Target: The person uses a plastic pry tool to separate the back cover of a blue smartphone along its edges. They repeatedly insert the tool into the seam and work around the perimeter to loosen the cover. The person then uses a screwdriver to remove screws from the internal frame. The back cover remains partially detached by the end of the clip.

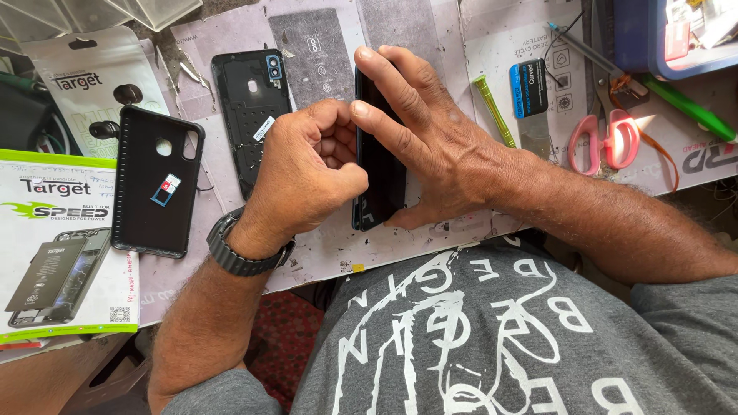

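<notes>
R hand (438,142) lies flat over a dark phone (378,180), fingers spread, thumb under its lower edge, pinning it to the mat (323,253). L hand (307,173), curled into a fist, presses the phone's left side. Left of the grip: black back cover (250,107), then black case (154,180). Right of it: green tool (493,111), pink scissors (603,142).

Phone (378,180): upper part covered by right hand (430,131); left edge behind left hand (304,173). Back cover (250,107): lower right hidden. Blue tray (676,34): cut by top edge.
</notes>
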